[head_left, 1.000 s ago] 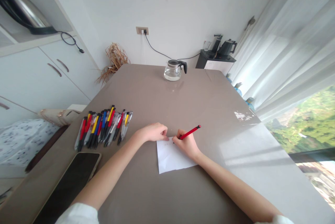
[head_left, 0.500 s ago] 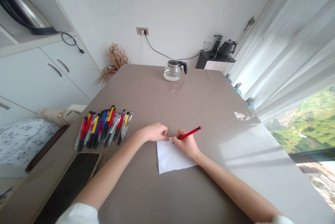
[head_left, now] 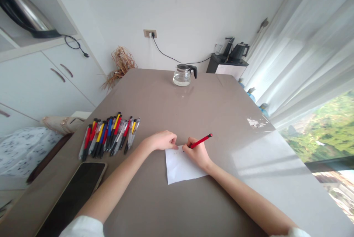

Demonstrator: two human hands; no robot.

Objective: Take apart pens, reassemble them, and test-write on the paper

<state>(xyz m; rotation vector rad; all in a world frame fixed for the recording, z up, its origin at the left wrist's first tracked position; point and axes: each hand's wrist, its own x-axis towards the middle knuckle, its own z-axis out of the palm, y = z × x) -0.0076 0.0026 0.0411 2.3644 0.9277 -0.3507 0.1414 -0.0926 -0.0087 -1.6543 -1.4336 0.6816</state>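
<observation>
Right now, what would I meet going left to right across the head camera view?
Silver kettle, pile of pens, left hand, right hand holding a red pen, black kettle, greenery outside.

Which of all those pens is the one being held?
The red pen in the right hand, its lower end at the white paper; the other pens lie bunched on the table, left of the left hand.

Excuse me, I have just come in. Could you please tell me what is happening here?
A person's right grip holds a red pen, pointed down at the white paper. Its few faint marks are too small to read. The left grip rests at the paper's far left corner. More pens lie to the left, just beyond a phone.
</observation>
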